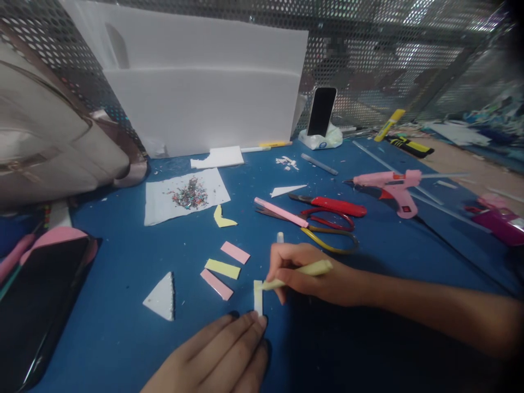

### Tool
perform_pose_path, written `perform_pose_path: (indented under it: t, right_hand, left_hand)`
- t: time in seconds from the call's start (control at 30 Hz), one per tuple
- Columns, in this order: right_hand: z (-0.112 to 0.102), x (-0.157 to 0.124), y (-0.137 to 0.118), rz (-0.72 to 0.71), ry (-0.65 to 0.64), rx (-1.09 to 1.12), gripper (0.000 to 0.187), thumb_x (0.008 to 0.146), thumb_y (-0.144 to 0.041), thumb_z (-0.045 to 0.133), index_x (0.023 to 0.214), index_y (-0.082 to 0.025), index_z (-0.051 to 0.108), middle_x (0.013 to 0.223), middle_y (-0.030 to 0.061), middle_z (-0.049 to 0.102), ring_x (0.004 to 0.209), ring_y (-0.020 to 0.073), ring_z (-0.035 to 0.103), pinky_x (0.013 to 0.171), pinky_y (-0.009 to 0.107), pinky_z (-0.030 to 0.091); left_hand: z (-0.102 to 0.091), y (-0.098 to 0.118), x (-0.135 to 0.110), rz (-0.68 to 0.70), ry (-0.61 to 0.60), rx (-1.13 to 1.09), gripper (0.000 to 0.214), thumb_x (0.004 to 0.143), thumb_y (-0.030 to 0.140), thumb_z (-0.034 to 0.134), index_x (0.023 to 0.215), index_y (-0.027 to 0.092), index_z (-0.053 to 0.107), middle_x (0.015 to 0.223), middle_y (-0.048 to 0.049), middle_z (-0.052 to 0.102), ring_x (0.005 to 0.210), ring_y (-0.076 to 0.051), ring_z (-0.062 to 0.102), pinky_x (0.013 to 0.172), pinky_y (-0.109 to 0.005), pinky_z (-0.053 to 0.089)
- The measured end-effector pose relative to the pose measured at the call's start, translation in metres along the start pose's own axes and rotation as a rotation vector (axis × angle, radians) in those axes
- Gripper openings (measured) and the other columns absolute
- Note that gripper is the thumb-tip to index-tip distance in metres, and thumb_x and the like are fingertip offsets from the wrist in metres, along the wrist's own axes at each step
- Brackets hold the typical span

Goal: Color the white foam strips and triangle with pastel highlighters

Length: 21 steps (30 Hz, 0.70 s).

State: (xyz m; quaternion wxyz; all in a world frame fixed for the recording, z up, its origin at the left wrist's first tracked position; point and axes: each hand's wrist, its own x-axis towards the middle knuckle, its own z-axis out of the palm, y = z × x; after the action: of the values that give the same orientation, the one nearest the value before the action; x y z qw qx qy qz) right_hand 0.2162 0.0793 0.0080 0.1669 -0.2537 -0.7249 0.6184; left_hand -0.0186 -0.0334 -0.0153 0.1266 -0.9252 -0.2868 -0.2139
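My right hand (pixel 303 267) is closed round a pale yellow marker (pixel 315 268), its tip touching the upper end of a small white strip (pixel 257 297) that is partly coloured yellow. With fingers stretched out flat, my left hand (pixel 221 355) presses the lower end of that strip to the blue table. Left of the strip lie two pink pieces (pixel 235 252) and a yellow piece (pixel 222 268). A bent yellow piece (pixel 223 217) is a little farther back. A white triangular piece with a beaded-looking edge (pixel 161 297) rests left of my hands.
Scissors (pixel 327 221), a pink marker (pixel 282 212) and a red-handled cutter (pixel 335 205) lie behind my right hand. A pink glue gun (pixel 388 188) with its cord is at right. Glitter sits on white paper (pixel 158 204). Phones (pixel 323 112) stand at back and lie at left.
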Motion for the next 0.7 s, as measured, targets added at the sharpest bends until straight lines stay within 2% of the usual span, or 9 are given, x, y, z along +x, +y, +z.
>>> perform_pose_path:
  t: [0.43, 0.5, 0.63, 0.7]
  right_hand:
    - [-0.0004, -0.0009, 0.0012, 0.011, -0.027, 0.0, 0.025, 0.099, -0.035, 0.049, 0.083, -0.016, 0.054, 0.069, -0.0006, 0.062, 0.065, 0.0105, 0.057, 0.06, 0.021, 0.041]
    - [-0.0006, -0.0009, 0.0014, -0.001, 0.008, 0.0, 0.023, 0.099, -0.035, 0.051, 0.086, -0.016, 0.054, 0.072, 0.0, 0.063, 0.067, 0.0107, 0.057, 0.06, 0.021, 0.041]
    - [-0.001, -0.0004, 0.0015, 0.007, -0.038, 0.004, 0.026, 0.099, -0.035, 0.049, 0.082, -0.016, 0.053, 0.068, -0.0009, 0.061, 0.063, 0.0103, 0.056, 0.059, 0.022, 0.041]
    - [-0.0012, -0.0003, 0.0014, -0.001, 0.0, 0.018, 0.024, 0.099, -0.034, 0.049, 0.085, -0.016, 0.053, 0.072, 0.0, 0.063, 0.067, 0.0106, 0.058, 0.061, 0.022, 0.042]
  left_hand:
    - [0.0003, -0.0008, 0.0017, 0.001, 0.006, 0.012, 0.035, 0.102, 0.015, 0.035, 0.113, 0.02, 0.068, 0.128, -0.0039, 0.064, 0.121, -0.016, 0.057, 0.109, -0.032, 0.041]
    - [0.0008, -0.0004, 0.0009, -0.003, 0.002, 0.004, 0.035, 0.102, 0.015, 0.035, 0.113, 0.02, 0.068, 0.128, -0.004, 0.064, 0.121, -0.016, 0.057, 0.111, -0.032, 0.04]
    - [0.0011, 0.001, -0.0008, -0.004, 0.004, -0.003, 0.034, 0.102, 0.015, 0.037, 0.112, 0.02, 0.069, 0.128, -0.0035, 0.063, 0.123, -0.016, 0.056, 0.115, -0.033, 0.033]
    - [0.0006, 0.0013, -0.0006, -0.001, 0.003, -0.009, 0.034, 0.101, 0.013, 0.037, 0.111, 0.019, 0.069, 0.127, -0.0041, 0.064, 0.123, -0.016, 0.055, 0.115, -0.034, 0.032]
